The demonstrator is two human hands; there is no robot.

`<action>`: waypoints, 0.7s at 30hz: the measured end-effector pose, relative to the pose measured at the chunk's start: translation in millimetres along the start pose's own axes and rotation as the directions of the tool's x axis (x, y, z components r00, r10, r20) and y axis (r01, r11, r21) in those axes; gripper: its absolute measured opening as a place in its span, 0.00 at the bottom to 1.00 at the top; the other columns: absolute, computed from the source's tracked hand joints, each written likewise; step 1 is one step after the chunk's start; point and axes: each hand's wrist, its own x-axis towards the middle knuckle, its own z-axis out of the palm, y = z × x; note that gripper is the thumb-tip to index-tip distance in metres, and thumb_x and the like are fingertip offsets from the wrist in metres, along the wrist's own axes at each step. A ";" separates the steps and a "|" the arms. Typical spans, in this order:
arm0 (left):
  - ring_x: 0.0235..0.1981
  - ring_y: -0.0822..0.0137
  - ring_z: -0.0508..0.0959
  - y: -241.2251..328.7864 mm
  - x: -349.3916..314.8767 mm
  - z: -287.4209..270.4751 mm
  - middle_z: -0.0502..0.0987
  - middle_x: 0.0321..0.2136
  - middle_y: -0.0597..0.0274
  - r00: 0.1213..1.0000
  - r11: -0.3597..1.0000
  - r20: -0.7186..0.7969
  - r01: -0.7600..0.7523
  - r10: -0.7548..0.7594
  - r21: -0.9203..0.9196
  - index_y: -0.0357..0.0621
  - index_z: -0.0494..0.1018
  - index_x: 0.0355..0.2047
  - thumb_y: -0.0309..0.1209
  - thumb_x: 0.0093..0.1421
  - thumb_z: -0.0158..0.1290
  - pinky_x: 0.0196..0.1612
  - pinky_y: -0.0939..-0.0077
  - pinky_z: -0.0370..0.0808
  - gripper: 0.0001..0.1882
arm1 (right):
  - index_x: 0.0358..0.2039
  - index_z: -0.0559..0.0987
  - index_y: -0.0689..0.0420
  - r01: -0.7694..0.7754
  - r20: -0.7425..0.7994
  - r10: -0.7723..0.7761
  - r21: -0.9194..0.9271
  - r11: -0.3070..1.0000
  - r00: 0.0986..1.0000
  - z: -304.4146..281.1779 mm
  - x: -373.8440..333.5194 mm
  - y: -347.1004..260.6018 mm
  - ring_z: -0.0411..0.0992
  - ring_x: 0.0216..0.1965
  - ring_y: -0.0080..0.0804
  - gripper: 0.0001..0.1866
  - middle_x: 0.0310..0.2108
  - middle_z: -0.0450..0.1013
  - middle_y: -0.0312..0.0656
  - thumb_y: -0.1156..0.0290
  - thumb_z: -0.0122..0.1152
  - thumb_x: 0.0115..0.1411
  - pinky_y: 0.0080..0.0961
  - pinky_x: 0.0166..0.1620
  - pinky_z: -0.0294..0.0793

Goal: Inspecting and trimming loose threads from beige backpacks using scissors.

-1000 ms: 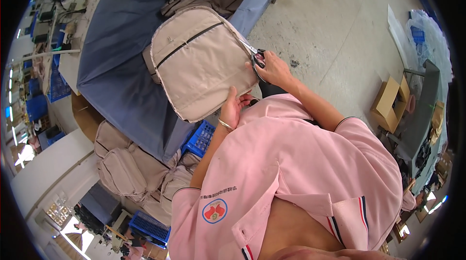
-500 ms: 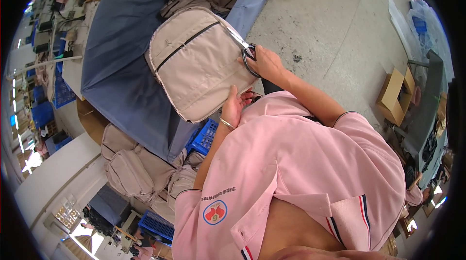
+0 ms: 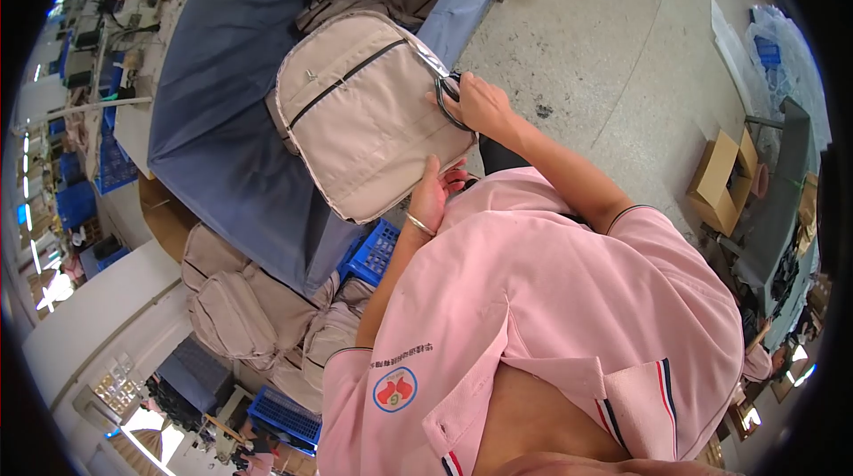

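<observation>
Blue-covered table: carries the beige backpack at its near edge, front panel up. Beside it, lower down: stacked beige bags, blue crate. Right hand: closed on scissors at the backpack's right rim. Left hand: gripping its lower edge.

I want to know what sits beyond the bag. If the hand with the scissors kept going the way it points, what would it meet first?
The right hand points its scissors at the beige backpack's edge, already touching it. Past that, probably the blue cloth; depth is unclear.
</observation>
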 end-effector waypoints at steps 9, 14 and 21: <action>0.40 0.72 0.74 -0.3 0.3 2.1 0.77 0.47 0.60 1.000 1.000 -0.008 0.017 -0.018 -0.026 0.42 0.70 0.55 0.53 0.71 0.37 0.46 0.76 0.71 0.29 | 0.30 0.75 0.67 -0.131 0.078 0.129 0.021 0.991 0.989 5.3 -0.9 -2.8 0.78 0.30 0.55 0.38 0.26 0.77 0.58 0.35 0.56 0.56 0.45 0.35 0.77; 0.39 0.73 0.74 1.0 0.1 2.5 0.78 0.46 0.61 1.000 0.999 0.002 0.029 -0.029 -0.016 0.42 0.71 0.55 0.53 0.71 0.37 0.45 0.76 0.71 0.29 | 0.31 0.74 0.67 -0.067 -0.006 0.067 -0.006 0.998 0.998 11.7 3.7 2.2 0.78 0.30 0.55 0.38 0.26 0.77 0.58 0.35 0.56 0.56 0.45 0.35 0.77; 0.44 0.71 0.75 -2.0 1.8 -4.8 0.77 0.48 0.61 0.994 0.994 0.029 0.104 -0.103 -0.029 0.42 0.69 0.56 0.54 0.70 0.39 0.48 0.74 0.71 0.29 | 0.29 0.74 0.66 -0.027 0.026 0.028 -0.048 0.999 0.999 12.5 19.6 2.9 0.77 0.32 0.56 0.36 0.28 0.77 0.58 0.37 0.56 0.57 0.45 0.36 0.75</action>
